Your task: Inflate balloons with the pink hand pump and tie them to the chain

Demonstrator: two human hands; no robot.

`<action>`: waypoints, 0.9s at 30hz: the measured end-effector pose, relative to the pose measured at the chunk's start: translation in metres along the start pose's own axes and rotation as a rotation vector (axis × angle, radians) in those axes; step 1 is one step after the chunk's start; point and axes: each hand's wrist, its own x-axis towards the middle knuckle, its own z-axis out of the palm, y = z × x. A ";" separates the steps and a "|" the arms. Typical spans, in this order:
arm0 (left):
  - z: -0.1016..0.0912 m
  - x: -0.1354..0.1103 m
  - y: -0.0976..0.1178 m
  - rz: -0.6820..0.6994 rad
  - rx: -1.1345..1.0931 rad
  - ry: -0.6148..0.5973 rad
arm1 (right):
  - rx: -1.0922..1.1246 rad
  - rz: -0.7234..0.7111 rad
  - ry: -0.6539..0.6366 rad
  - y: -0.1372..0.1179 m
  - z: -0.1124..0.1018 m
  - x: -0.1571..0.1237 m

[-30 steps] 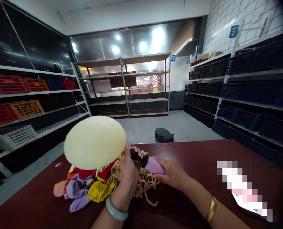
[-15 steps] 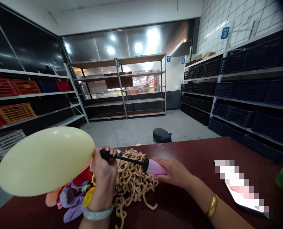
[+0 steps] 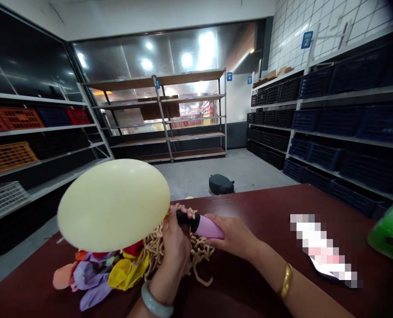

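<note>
A large pale yellow balloon [image 3: 113, 205], inflated, spreads to the left of my left hand [image 3: 177, 240]. That hand is closed around the balloon's neck and the black end of a hand balloon pump [image 3: 208, 227]. My right hand [image 3: 232, 236] grips the pump's pink barrel. The two halves of the pump are pushed together, with no rod showing between them. Beneath my left hand lies a heap of tan, curly, rope-like strands [image 3: 201, 258], partly hidden by it. Uninflated balloons [image 3: 97, 274] in purple, yellow, red and orange lie below the inflated one.
The dark red table [image 3: 249, 287] carries a blurred-out flat device [image 3: 325, 256] on the right and a green object [image 3: 391, 232] at its right edge. A dark bag [image 3: 221, 183] sits on the floor beyond. Shelves with crates [image 3: 325, 154] line the sides.
My left hand has moved right toward my right hand, bringing the balloon along. The pump's black rod, drawn out before, has slid into the barrel. The view has shifted slightly.
</note>
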 end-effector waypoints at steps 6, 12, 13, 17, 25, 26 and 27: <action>-0.005 0.009 0.013 0.023 0.020 0.010 | 0.037 -0.012 -0.024 -0.001 0.002 0.002; -0.022 0.039 0.059 0.145 -0.048 0.102 | 0.029 -0.017 -0.072 0.001 -0.002 0.003; -0.026 0.044 0.066 0.165 -0.061 0.127 | 0.023 -0.018 -0.082 0.001 -0.003 0.003; -0.038 0.057 0.079 0.211 -0.085 0.186 | 0.007 -0.012 -0.111 0.000 -0.011 0.002; -0.038 0.051 0.041 0.129 -0.096 0.115 | -0.095 0.034 -0.089 0.008 -0.015 0.000; -0.036 0.048 0.035 0.110 -0.094 0.096 | -0.101 0.036 -0.083 0.007 -0.014 0.000; -0.032 0.043 0.028 0.092 -0.087 0.081 | -0.105 0.036 -0.078 0.007 -0.013 0.000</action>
